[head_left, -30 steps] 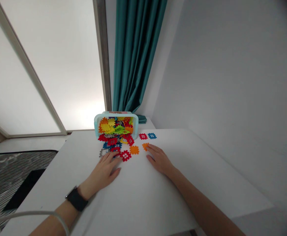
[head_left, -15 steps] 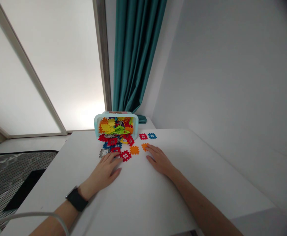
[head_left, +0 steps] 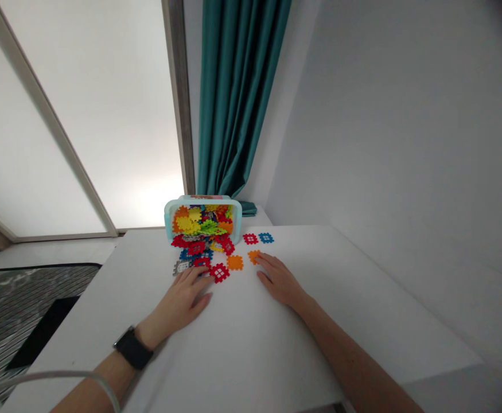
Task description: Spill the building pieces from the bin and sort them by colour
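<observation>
My left hand (head_left: 187, 298) lies flat with its fingers spread, the fingertips at a red window-patterned interlocking tile (head_left: 220, 273) and a grey tile (head_left: 182, 267). My right hand (head_left: 279, 280) rests open on the table, its fingertips touching an orange tile (head_left: 253, 257). Between the hands lies a second, solid orange tile (head_left: 234, 263). Farther back, a red tile (head_left: 251, 238) and a blue tile (head_left: 266, 237) sit side by side. A light-blue plastic tub (head_left: 238, 213) lies on its side, with many coloured tiles spilling from its mouth toward my left hand.
The white table (head_left: 251, 355) runs up to a grey wall (head_left: 405, 143) on the right. Behind the tub hangs a green curtain (head_left: 237, 103). A pale cable (head_left: 61, 375) arcs across the lower left, and a dark object's edge shows at the bottom.
</observation>
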Demonstrator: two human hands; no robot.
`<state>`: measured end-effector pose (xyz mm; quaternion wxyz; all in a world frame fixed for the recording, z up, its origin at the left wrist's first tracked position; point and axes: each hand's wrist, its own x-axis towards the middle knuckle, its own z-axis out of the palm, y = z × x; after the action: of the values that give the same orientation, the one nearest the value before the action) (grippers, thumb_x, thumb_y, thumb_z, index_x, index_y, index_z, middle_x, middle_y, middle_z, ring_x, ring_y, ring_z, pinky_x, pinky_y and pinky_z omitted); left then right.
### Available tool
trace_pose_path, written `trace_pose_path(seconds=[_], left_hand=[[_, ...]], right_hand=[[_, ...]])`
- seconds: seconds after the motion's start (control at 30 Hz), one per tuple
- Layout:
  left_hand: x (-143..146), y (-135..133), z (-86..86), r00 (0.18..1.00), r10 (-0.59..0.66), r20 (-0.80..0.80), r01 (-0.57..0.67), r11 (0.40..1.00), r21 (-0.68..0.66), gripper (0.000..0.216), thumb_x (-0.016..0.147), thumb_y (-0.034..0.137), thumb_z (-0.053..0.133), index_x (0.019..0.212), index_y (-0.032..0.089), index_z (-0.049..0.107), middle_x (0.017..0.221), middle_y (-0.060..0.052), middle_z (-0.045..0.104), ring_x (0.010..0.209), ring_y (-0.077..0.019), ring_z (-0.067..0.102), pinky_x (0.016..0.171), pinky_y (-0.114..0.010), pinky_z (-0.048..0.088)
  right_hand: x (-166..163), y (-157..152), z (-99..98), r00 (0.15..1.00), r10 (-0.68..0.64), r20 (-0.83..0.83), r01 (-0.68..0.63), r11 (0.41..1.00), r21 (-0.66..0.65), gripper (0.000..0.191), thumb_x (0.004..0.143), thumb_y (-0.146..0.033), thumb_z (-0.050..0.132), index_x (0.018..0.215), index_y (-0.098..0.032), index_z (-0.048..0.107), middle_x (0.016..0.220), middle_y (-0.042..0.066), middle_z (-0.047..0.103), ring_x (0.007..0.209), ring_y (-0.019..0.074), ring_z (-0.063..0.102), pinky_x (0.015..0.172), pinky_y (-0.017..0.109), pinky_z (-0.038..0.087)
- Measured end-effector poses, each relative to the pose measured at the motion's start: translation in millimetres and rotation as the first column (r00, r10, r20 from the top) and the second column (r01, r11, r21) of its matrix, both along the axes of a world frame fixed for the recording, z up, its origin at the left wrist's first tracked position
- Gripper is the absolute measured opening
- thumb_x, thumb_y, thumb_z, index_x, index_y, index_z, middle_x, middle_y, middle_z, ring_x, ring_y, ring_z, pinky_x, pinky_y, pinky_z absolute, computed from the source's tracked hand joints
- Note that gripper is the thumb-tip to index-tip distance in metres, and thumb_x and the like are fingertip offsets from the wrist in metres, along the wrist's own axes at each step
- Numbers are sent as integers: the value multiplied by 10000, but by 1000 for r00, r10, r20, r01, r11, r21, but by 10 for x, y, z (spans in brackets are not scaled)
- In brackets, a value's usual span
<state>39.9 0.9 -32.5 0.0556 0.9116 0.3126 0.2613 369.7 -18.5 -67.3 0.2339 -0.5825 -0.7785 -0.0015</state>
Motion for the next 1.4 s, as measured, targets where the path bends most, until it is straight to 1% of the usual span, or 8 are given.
trace_pose_path(seconds=[0.37, 0.5, 0.6, 0.73, 0.9, 1.0, 1.2, 1.4], left_hand=[[-5, 9, -8, 1000, 2, -1, -2, 1000, 1, 330, 924, 259, 565, 1248, 251, 629, 1333, -115, 594, 1215, -298, 568, 1054, -495, 475], [1, 10, 5, 999, -6, -37, 6, 1000, 8, 314, 931, 257, 556, 1233, 247, 638, 1327, -109, 609, 1211, -296, 566, 1053, -502, 468], [-20, 15, 54, 997, -24, -74, 25, 1000, 12, 301, 942, 242, 537, 1220, 258, 649, 1307, -95, 631, 1200, -285, 571, 1047, -497, 464], [-149, 86, 141, 999, 12, -45, -11, 1000, 21, 287, 950, 245, 527, 1209, 251, 651, 1245, -85, 663, 1159, -264, 592, 1022, -466, 469], [-417, 270, 193, 988, 152, -8, -152, 988, 26, 243, 951, 270, 517, 1134, 222, 670, 1161, -90, 695, 1075, -257, 622, 961, -450, 483], [-541, 358, 177, 977, 211, -21, -211, 977, -13, 243, 949, 305, 520, 1133, 231, 661, 1146, -83, 702, 1051, -258, 628, 924, -431, 496], [-613, 446, 79, 980, 196, -12, -196, 970, -140, 284, 896, 332, 585, 1158, 236, 637, 1198, -72, 696, 1101, -270, 621, 972, -423, 478], [-619, 482, 42, 979, 204, -13, -202, 962, -185, 218, 868, 335, 614, 1064, 252, 661, 1185, -61, 696, 1110, -278, 606, 962, -428, 462]], right_hand=[[-12, -5, 13, 1000, 0, -1, 0, 1000, 14, 451, 994, -293, 420, 1421, -214, 541, 1473, 106, 554, 1391, 255, 478, 1184, 511, 369], [-14, -29, 59, 1000, 1, -23, 0, 999, 39, 474, 984, -274, 428, 1448, -225, 511, 1484, 94, 541, 1408, 251, 451, 1181, 500, 378], [-69, -73, 108, 999, 31, -14, -30, 998, 50, 462, 970, -249, 444, 1423, -227, 535, 1483, 96, 540, 1412, 260, 442, 1185, 515, 366], [-275, -142, 196, 992, 126, 14, -126, 992, 2, 449, 950, -208, 472, 1388, -209, 566, 1508, 112, 510, 1417, 273, 432, 1180, 518, 362], [-683, -159, 348, 953, 299, 44, -297, 954, -45, 425, 942, -198, 510, 1360, -206, 586, 1466, 113, 551, 1394, 285, 443, 1175, 526, 347], [-938, -106, 438, 930, 364, 55, -361, 930, -64, 408, 936, -195, 530, 1338, -182, 600, 1428, 118, 579, 1366, 290, 456, 1160, 509, 360], [-1258, 30, 505, 929, 360, 83, -353, 931, -87, 424, 931, -209, 554, 1352, -180, 588, 1434, 124, 561, 1351, 296, 453, 1154, 520, 351], [-1326, 22, 349, 948, 315, 54, -311, 948, -68, 420, 943, -194, 521, 1359, -192, 580, 1454, 127, 539, 1341, 288, 464, 1134, 498, 381]])
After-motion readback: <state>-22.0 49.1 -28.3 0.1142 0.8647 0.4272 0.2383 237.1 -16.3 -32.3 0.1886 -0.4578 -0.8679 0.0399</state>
